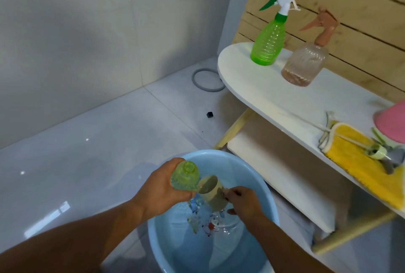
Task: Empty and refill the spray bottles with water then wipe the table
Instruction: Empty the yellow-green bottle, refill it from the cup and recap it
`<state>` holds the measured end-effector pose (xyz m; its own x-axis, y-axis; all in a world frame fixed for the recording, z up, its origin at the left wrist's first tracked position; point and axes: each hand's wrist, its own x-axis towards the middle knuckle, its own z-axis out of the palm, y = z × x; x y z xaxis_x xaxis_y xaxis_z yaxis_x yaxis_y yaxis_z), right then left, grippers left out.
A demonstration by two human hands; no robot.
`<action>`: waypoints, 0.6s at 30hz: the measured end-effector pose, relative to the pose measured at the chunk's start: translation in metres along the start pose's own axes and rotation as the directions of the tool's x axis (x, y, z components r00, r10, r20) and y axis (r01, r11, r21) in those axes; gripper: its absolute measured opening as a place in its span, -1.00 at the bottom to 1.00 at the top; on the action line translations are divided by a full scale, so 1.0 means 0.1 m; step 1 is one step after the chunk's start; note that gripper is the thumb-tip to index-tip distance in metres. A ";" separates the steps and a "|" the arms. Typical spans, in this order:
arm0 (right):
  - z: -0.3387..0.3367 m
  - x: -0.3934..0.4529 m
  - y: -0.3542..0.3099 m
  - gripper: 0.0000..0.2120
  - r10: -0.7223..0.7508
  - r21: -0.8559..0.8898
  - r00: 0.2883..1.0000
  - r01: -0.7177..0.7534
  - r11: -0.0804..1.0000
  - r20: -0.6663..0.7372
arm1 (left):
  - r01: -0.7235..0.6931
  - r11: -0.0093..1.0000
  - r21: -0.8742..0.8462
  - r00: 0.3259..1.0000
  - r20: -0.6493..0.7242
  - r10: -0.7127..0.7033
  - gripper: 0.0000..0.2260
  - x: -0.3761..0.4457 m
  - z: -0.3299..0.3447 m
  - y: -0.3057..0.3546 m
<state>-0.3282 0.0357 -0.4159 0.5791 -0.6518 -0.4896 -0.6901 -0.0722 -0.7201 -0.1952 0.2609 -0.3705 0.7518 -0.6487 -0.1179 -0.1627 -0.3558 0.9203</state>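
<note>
Low in the frame, the left hand [162,187] grips an uncapped green bottle [185,176] over the blue basin [266,187]; the right hand [243,202] holds a beige cup [211,191] tilted against it.

Home washroom corner — tiled floor [92,141], blue basin [266,189], wooden shelf [263,88].

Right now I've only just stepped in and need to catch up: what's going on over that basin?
A person is refilling a spray bottle. The left hand holds an open, headless green bottle over the blue basin of water, while the right hand tips a beige cup toward its neck. On the white table stand a green spray bottle and a clear one with a tan head. A yellow cloth lies there with a detached spray head on it.
</note>
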 end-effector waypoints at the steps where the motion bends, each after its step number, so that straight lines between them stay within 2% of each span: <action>1: -0.06 -0.04 -0.05 -0.81 -0.001 0.069 1.000 0.002 0.998 -0.006 | -0.006 1.000 0.000 1.000 0.001 0.006 -0.43 -0.03 0.00 0.02; 4: -0.26 -0.22 -0.26 -0.79 -0.044 0.221 0.999 0.044 0.974 -0.006 | -0.026 1.000 0.007 1.000 -0.013 0.026 -0.43 -0.11 0.00 0.06; 7: -0.46 -0.41 -0.53 -0.78 -0.110 0.281 0.993 0.116 0.953 -0.039 | -0.031 0.999 0.013 0.999 -0.023 0.031 -0.44 -0.17 0.02 0.10; 18: -0.99 -1.10 -1.32 -0.71 -0.387 0.167 0.907 0.413 0.895 -0.167 | -0.048 0.988 0.150 0.999 -0.011 0.051 -0.37 -0.21 0.02 0.49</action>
<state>-0.3438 0.0421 -0.2178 0.7198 -0.6892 -0.0830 -0.3062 -0.2080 -0.9290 -0.2200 0.2562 -0.3237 0.7499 -0.6582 -0.0670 -0.2927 -0.4209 0.8586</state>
